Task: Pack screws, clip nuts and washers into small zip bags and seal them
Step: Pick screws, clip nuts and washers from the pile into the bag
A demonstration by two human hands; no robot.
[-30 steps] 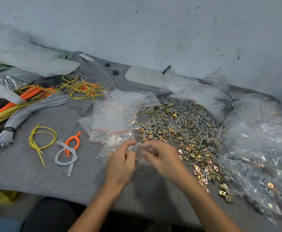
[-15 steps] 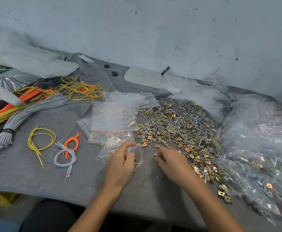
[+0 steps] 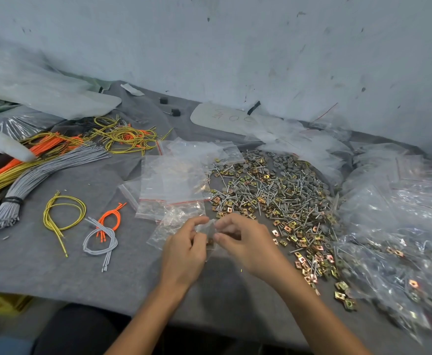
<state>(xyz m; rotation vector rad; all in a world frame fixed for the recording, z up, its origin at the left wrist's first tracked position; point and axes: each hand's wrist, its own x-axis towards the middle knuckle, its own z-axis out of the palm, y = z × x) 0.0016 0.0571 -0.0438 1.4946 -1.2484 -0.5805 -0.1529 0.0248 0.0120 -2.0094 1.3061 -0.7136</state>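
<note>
Two hands are needed for this bit, honestly. One small zip bag [image 3: 208,230] is held over the tabletop [image 3: 56,272], close in front of the person. It's gripped along one side by the curled fingers of the left hand [image 3: 184,254], and its mouth is pinched by the fingertips of the right hand [image 3: 245,244]. Whether a part is also tucked in those fingertips can't be told, too small. Something dark can be made out inside the bag.

The pile of screws, clip nuts and washers [image 3: 273,198] is spread just beyond and right of the hands. The stack of empty bags [image 3: 173,185] is just behind the left hand, and the filled bags [image 3: 402,239] are heaped at far right.

Handling-wise, the bag is reckoned thin, floppy and slippery, weighing next to nothing until loaded. It's best taken at the zip strip, where the plastic is stiffer, so the mouth can be kept open. The screws are pointed, so the film could be pricked if squeezed hard. Sealing is not yet done.
</note>
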